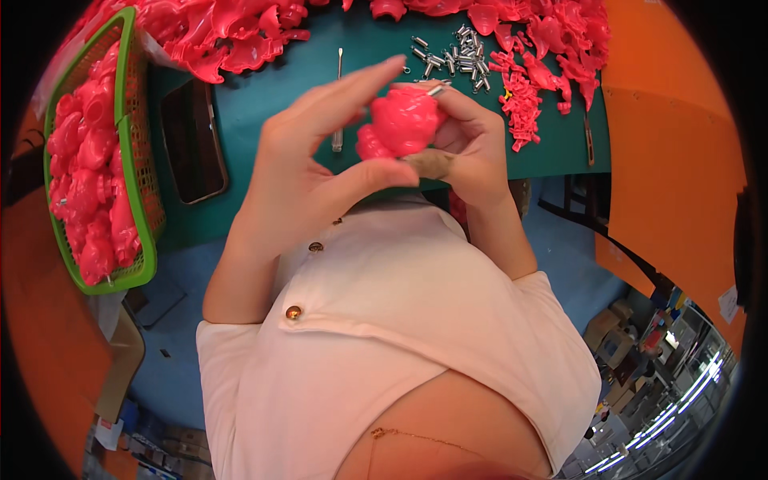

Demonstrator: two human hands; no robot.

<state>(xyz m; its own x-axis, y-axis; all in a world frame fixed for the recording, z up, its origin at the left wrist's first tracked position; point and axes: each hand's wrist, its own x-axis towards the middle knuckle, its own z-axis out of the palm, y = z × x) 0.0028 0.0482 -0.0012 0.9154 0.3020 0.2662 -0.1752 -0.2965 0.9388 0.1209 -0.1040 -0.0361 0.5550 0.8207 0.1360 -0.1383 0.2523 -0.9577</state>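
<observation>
- Green table top (pixel 248 112) spreads below and beyond the left hand (pixel 308 148) and the right hand (pixel 476 144).
- Glossy pink shells (pixel 216 32) are heaped past the left fingertips.
- Green basket (pixel 138 200), full of pink pieces, stands left of the left hand.
- The left hand curves wide around the part's left side; whether its thumb touches, I cannot tell.
- The right hand pinches the rounded pink part (pixel 404 124) between thumb and fingers. A firm, even grip there should serve best, the left steadying lightly.
- Small silver springs (pixel 464 56) lie beyond the right hand.
- One metal tip (pixel 435 91) juts beside the right fingers; best kept unpressed and in sight.
</observation>
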